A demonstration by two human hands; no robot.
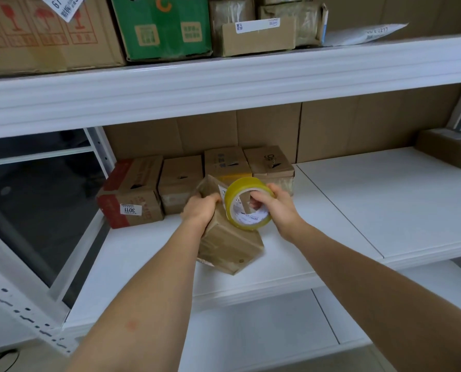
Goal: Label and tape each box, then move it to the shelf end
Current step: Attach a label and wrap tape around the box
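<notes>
A small brown cardboard box [229, 242] stands tilted on the white middle shelf [344, 205], near its front edge. My left hand [201, 208] grips the box's upper left side. My right hand [280, 205] holds a yellow tape roll [246, 204], fingers through its core, pressed against the box's top. A white label shows partly on the box behind the roll. Several more small boxes [181, 183] stand in a row at the shelf's left end, one with a red side and a "3011" sticker [130, 209].
One brown box [449, 151] sits at the far right end of the shelf. The upper shelf [224, 81] carries larger cartons, a green box [165, 25] and a white mailer [366, 33]. A white upright post [100, 151] borders the left; a lower shelf lies below.
</notes>
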